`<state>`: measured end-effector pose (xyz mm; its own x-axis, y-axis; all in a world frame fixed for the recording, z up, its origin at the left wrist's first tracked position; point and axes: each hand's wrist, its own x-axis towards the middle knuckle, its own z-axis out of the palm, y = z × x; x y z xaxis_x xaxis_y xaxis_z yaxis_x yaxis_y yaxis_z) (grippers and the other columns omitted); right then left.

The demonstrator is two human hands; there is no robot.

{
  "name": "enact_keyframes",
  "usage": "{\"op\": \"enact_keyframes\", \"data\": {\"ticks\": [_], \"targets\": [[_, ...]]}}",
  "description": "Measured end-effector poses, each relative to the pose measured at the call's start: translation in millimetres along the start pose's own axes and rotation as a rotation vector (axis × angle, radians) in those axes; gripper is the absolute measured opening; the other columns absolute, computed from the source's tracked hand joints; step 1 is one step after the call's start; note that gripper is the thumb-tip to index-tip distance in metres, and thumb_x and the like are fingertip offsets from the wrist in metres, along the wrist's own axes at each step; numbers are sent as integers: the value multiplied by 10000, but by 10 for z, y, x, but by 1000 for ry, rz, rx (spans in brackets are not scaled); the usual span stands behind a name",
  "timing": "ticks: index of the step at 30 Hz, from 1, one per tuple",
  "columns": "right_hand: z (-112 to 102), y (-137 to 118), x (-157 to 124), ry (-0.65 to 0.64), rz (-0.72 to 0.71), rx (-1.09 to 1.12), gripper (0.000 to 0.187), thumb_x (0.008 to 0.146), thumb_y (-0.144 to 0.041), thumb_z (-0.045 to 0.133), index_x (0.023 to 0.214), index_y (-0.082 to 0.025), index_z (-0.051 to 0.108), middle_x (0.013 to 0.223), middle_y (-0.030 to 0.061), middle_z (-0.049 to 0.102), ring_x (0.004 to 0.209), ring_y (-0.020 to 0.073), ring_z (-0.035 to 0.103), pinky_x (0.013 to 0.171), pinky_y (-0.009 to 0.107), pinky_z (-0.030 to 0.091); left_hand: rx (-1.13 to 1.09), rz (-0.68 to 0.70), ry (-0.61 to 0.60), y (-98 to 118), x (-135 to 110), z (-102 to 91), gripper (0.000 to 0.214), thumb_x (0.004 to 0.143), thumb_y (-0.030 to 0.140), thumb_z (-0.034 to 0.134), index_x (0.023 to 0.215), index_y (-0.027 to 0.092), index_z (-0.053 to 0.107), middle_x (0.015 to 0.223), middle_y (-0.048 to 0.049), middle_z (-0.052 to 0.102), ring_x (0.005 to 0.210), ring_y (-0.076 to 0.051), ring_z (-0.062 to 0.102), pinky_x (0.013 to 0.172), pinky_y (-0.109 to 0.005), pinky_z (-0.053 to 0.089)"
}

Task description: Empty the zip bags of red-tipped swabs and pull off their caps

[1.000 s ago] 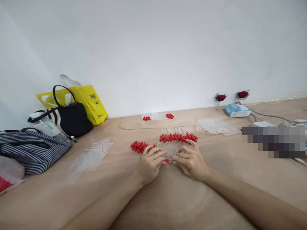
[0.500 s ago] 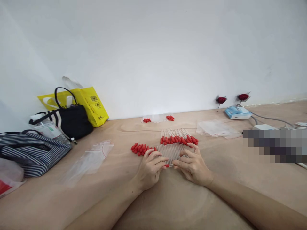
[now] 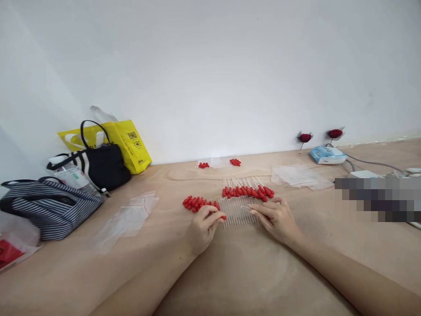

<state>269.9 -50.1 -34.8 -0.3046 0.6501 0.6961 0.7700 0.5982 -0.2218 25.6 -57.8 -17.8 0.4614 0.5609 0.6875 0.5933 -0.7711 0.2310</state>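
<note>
"Two hands, the left hand (image 3: pixel 204 228) and the right hand (image 3: pixel 278 219), are over the desk (image 3: pixel 243 276). What do they hold?"

"The left hand pinches a little red cap (image 3: pixel 223 217) with its finger and thumb. The right hand pinches a thin clear tube (image 3: pixel 245 207). The cap and that tube are apart."

"What is just past them?"

"A row of clear tubes (image 3: pixel 234 216) lies flat, side by side, between the hands. A heap of red caps (image 3: pixel 194 203) is left of the row, behind the left hand."

"And behind the row?"

"A bunch of tubes with red caps on their near ends (image 3: pixel 248 192). Way over on the left are flat plastic bags (image 3: pixel 128 219), a striped bag (image 3: pixel 57 208), a black bag (image 3: pixel 108 164) and a yellow bag (image 3: pixel 138 153)."

"What's farthest?"

"By the white wall (image 3: pixel 230 87), two small red heaps (image 3: pixel 235 162) sit apart. Far right are a blue packet (image 3: pixel 328 155) and two red flowers (image 3: pixel 305 138)."
</note>
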Motion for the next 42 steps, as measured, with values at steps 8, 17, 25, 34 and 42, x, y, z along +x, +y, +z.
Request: {"op": "enact_keyframes", "data": {"ticks": [8, 17, 25, 34, 42], "targets": [[29, 22, 35, -15, 174, -91, 284, 844, -240, 349, 979, -187, 594, 747, 29, 678, 657, 135, 593, 685, 280, 287, 171, -327, 170, -277, 89, -205, 270, 833, 208, 378, 1010, 139, 569, 901, -88, 511, 840, -165, 525, 752, -314, 462], [171, 29, 64, 22, 47, -326, 258, 803, -176, 381, 864, -170, 631, 651, 31, 657, 622, 138, 562, 660, 289, 248, 253, -680, 190, -708, 81, -486, 263, 717, 347, 514, 889, 160, 583, 762, -31, 616, 648, -140, 542, 558, -235, 435], [144, -138, 114, -78, 19, -394, 216, 774, -158, 404, 841, -160, 610, 658, 35, 631, 624, 152, 537, 647, 311, 213, 264, -709, 33, -694, 134, -414, 234, 699, 381, 535, 806, 193, 623, 761, -16, 654, 699, -159, 553, 617, -252, 418], [151, -172, 128, -154, 40, -381, 201, 769, -160, 403, 783, -162, 603, 663, 43, 623, 632, 154, 536, 655, 320, 214, 317, -670, -5, -718, 122, -420, 286, 754, 408, 460, 737, 184, 637, 735, -26, 649, 715, -168, 559, 646, -258, 416], [17, 8, 126, -135, 246, -248, 282, 795, -203, 369, 879, -203, 638, 800, 33, 671, 707, 146, 575, 662, 302, 245, 385, -619, -132, -454, 453, -362, 246, 752, 360, 457, 775, 198, 641, 887, -37, 634, 915, -191, 537, 814, -285, 383]]}}
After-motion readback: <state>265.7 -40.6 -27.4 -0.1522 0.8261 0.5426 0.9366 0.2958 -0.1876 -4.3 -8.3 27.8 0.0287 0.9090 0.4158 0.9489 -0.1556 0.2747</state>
